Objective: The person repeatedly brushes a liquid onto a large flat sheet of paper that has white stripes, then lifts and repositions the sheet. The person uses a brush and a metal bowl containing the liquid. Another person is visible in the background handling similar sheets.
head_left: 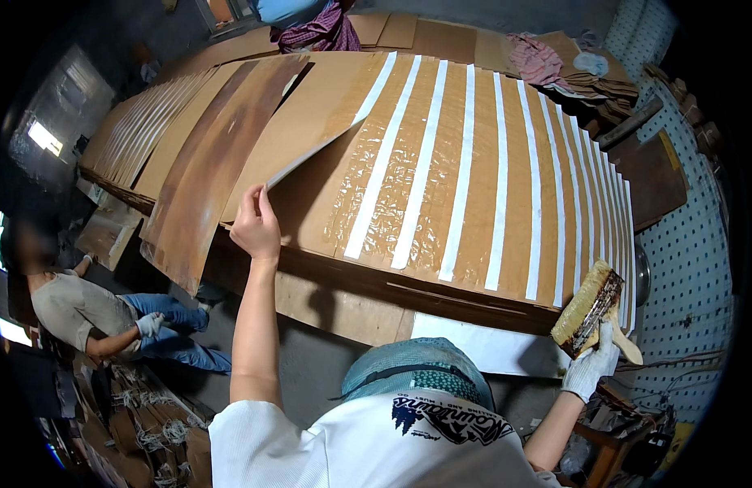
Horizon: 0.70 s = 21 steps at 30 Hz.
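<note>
My bare left hand pinches the near corner of a brown cardboard sheet, thumb and fingers together. The sheet's right edge is lifted and casts a shadow on the row beneath. To its right, overlapping cardboard sheets lie fanned out, with white strips between brown bands. Several of the nearer bands shine wet. In my white-gloved right hand is a wide glue brush by its wooden handle. Its yellowish bristles are streaked dark and stand by the stack's near right corner.
A stained brown board lies across the stack on the left. Another person with gloves stands at the left; someone in blue is across the stack. Cloths lie on cardboard at the back right. A dotted wall borders the right.
</note>
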{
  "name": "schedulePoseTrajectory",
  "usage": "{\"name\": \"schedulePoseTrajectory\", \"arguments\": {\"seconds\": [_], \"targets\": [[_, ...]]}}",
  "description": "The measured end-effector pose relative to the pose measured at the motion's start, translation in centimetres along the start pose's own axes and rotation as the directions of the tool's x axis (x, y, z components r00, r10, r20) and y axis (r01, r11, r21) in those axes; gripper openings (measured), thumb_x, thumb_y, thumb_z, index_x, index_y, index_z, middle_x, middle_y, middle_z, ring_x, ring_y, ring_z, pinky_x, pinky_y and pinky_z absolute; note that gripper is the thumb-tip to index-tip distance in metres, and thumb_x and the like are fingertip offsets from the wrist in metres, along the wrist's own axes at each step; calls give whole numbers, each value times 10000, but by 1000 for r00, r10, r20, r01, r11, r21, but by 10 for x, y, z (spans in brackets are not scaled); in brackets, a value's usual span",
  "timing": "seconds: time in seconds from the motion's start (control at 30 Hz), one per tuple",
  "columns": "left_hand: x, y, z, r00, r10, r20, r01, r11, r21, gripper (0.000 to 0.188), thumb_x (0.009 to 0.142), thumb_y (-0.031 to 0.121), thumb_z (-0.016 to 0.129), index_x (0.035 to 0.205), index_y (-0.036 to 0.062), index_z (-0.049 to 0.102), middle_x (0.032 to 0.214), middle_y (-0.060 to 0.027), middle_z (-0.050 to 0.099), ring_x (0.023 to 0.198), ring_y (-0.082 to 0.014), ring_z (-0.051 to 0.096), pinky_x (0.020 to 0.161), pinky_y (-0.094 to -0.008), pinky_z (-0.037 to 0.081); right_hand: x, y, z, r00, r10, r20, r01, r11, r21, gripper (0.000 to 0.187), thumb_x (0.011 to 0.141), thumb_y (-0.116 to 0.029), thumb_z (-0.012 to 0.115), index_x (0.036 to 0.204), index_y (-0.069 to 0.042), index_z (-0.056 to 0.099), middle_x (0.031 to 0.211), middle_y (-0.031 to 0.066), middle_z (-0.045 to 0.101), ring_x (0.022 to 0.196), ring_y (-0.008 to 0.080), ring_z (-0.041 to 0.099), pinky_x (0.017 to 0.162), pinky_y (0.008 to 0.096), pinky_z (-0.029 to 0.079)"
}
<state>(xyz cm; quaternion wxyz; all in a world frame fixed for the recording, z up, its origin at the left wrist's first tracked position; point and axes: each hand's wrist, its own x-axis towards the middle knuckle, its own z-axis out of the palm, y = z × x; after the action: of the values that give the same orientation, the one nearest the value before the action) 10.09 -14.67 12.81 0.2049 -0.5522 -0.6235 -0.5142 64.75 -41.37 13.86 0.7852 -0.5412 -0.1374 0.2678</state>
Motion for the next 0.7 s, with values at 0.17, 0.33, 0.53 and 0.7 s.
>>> {"name": "schedulePoseTrajectory", "arguments": {"seconds": [0.17, 0.33, 0.53, 0.7], "targets": [[-4, -1, 6, 993, -94, 70, 96, 995, -27, 79, 961, 186, 673, 977, 120, 714, 741, -48, 727, 578, -180, 691, 533, -311, 509, 11, 5, -17, 1000, 4, -6, -4, 1000, 28, 519, 964, -191, 652, 1411, 7, 481, 1320, 135, 610, 1166, 258, 622, 999, 419, 527], [-4, 9, 0, 967, -204, 155, 221, 970, -98, 100, 1003, 186, 609, 1001, 111, 676, 582, 7, 657, 495, -132, 657, 476, -282, 468, 13, 5, -20, 998, 68, 2, -68, 996, 64, 521, 966, -193, 647, 1422, -2, 483, 1331, 130, 608, 1169, 258, 621, 1002, 406, 520], [-7, 5, 2, 962, -211, 176, 238, 960, -150, 112, 1004, 191, 609, 1013, 101, 676, 567, 5, 653, 464, -114, 632, 454, -274, 448, 16, 7, -22, 999, 40, 37, -41, 999, 35, 513, 961, -233, 671, 1371, 24, 501, 1294, 131, 626, 1149, 256, 635, 1000, 415, 531], [-11, 14, -3, 925, -316, 212, 363, 900, -243, 130, 1012, 198, 608, 1026, 85, 669, 568, 6, 655, 437, -99, 603, 416, -254, 419, 16, 4, -11, 990, 117, 82, -121, 991, 50, 445, 972, -206, 660, 1334, 13, 524, 1248, 130, 648, 1107, 244, 659, 963, 402, 560]]}}
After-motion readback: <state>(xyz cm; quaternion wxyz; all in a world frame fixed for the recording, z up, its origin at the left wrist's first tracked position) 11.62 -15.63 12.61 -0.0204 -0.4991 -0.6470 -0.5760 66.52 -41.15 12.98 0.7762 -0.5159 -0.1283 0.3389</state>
